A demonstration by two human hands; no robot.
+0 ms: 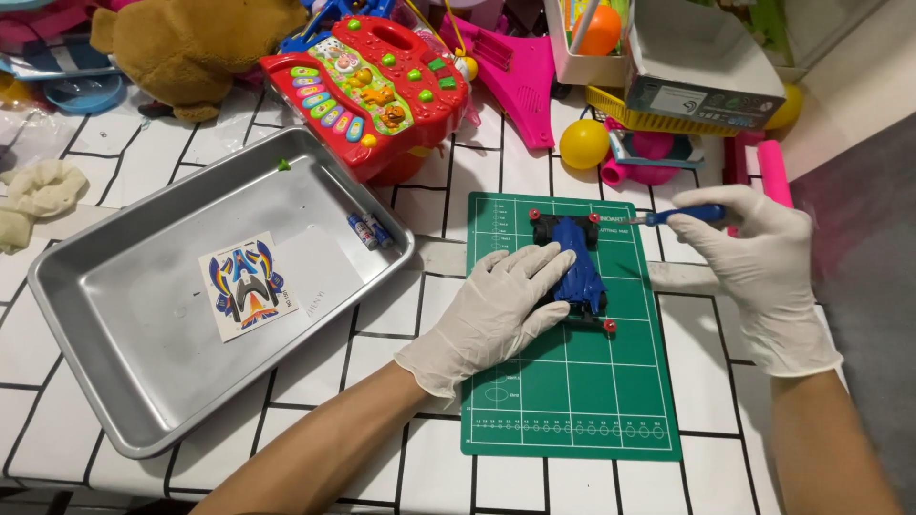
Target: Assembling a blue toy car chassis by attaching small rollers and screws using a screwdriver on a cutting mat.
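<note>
The gloved left hand (501,305) lies flat, fingers together, pinning the small blue toy car (576,267) on the green cutting mat (572,401), while the right hand (759,257) pinches a blue-handled tool (682,215); the car looks light, stiff plastic, best gripped by its sides.

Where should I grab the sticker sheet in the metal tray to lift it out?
Take the sticker sheet by its lower right corner, coming from the tray's open middle. It lies flat on the tray floor, so an edge probably has to be peeled up; that corner has bare metal around it, away from the two batteries.
</note>
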